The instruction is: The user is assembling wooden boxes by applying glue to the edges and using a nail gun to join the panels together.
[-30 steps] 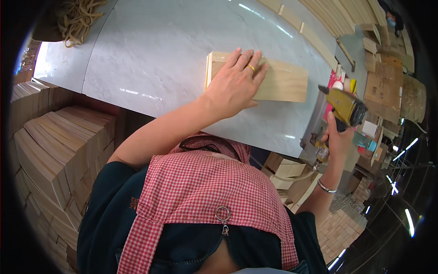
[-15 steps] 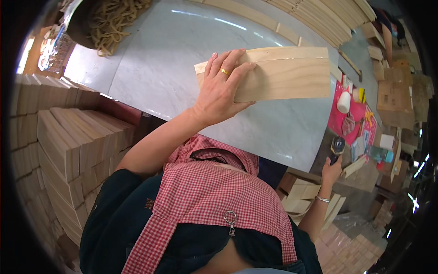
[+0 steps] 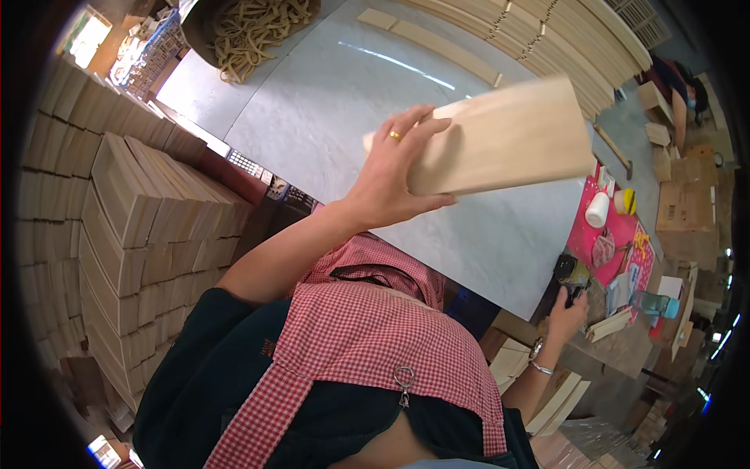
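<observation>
My left hand point(image 3: 394, 168) grips the near-left end of a pale wooden board point(image 3: 508, 139), thumb along its lower edge and fingers over the top edge. The board is tilted over the grey marbled table point(image 3: 484, 234), its right end slightly blurred. At the table's right corner, my right hand point(image 3: 566, 314) is closed round the black handle of a hand-held tool point(image 3: 573, 272) with a dark, yellowish head; I cannot make out its exact kind.
Stacked wooden pieces point(image 3: 125, 203) rise at the left. A container of tan bands point(image 3: 258, 35) stands at the far left; long wooden strips point(image 3: 539, 35) lie at the back. A hammer point(image 3: 616, 152), white bottle point(image 3: 597, 209) and yellow tape roll point(image 3: 624, 201) are at the right.
The board has tilted, its right end swinging up and outward in my left hand. The tool's head has turned in my right hand. The whole view has shifted somewhat.
</observation>
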`<state>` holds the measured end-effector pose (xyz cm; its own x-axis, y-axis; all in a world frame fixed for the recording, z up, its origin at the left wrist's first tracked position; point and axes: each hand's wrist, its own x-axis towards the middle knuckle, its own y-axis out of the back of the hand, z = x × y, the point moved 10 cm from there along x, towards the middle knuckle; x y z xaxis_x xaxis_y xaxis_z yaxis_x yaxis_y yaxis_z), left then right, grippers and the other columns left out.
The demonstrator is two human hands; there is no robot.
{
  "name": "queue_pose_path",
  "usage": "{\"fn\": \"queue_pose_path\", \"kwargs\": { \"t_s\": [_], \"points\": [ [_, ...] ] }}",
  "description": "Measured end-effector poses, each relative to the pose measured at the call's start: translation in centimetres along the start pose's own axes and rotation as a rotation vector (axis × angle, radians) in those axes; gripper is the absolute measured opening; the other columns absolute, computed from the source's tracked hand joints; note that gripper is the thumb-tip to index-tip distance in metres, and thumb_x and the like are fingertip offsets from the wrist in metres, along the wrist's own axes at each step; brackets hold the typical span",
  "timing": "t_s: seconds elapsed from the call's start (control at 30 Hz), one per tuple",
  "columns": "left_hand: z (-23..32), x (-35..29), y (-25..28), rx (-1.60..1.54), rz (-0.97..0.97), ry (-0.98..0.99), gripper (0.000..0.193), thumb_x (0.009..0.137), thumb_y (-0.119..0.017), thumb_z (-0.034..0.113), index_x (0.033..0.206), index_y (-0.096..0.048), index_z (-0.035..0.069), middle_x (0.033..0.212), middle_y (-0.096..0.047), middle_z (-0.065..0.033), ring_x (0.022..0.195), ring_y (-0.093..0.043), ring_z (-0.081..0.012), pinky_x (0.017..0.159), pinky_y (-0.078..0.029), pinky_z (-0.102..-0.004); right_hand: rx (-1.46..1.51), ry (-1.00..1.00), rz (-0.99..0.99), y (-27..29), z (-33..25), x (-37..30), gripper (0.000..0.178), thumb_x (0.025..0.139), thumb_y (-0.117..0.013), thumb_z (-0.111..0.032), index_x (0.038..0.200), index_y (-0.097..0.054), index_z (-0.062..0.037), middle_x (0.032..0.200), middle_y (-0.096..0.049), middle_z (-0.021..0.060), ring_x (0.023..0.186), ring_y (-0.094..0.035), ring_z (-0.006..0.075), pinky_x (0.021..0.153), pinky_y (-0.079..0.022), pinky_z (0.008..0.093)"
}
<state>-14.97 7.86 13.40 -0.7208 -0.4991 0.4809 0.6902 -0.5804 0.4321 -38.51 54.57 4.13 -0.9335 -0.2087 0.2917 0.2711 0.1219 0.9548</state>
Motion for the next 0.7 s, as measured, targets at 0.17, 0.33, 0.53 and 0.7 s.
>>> {"fn": "queue_pose_path", "kwargs": {
  "t_s": [0.17,0.33,0.53,0.7],
  "points": [
    [-9.7,-7.3,-2.5,-1.280,-0.078,1.128,0.059,0.094,-0.068,0.024,0.147,-0.048,0.005,0.130,-0.062,-0.0150,0.109,-0.062,-0.0244,0.097,-0.049,-0.0382,0.553,-0.001,-0.060,0.6,-5.1,0.9,0.041,0.092,-0.072,-0.023,0.124,-0.063,0.0025,0.104,-0.069,0.0158,0.086,-0.065,0.0274,0.077,-0.054,0.0360],
    [-14.2,-9.0,2.7,-0.328,-0.039,0.852,0.054,0.099,-0.063,0.025,0.144,-0.049,-0.004,0.125,-0.064,-0.0148,0.104,-0.064,-0.0226,0.089,-0.053,-0.0353,0.810,0.275,-0.319,-2.2,-21.1,-0.9,0.032,0.097,-0.066,-0.019,0.121,-0.065,0.0015,0.105,-0.070,0.0117,0.085,-0.066,0.0193,0.075,-0.054,0.0298],
    [-12.1,-12.1,1.3,-0.315,-0.047,0.965,0.048,0.100,-0.063,0.023,0.138,-0.056,-0.005,0.124,-0.062,-0.0151,0.101,-0.063,-0.0203,0.079,-0.054,-0.0286,1.155,0.256,-0.809,-4.1,-35.1,-5.6,0.035,0.101,-0.060,-0.026,0.120,-0.063,0.0029,0.100,-0.068,0.0149,0.080,-0.064,0.0215,0.072,-0.053,0.0323],
    [-10.9,-12.7,0.5,-0.383,-0.140,0.884,0.033,0.096,-0.063,0.015,0.120,-0.066,-0.007,0.121,-0.060,-0.0158,0.091,-0.060,-0.0163,0.071,-0.052,-0.0271,0.869,0.738,-0.634,-3.6,-40.0,-7.8,0.028,0.100,-0.056,-0.023,0.099,-0.060,0.0040,0.087,-0.058,0.0199,0.074,-0.054,0.0369,0.073,-0.046,0.0467]
  ]
}}
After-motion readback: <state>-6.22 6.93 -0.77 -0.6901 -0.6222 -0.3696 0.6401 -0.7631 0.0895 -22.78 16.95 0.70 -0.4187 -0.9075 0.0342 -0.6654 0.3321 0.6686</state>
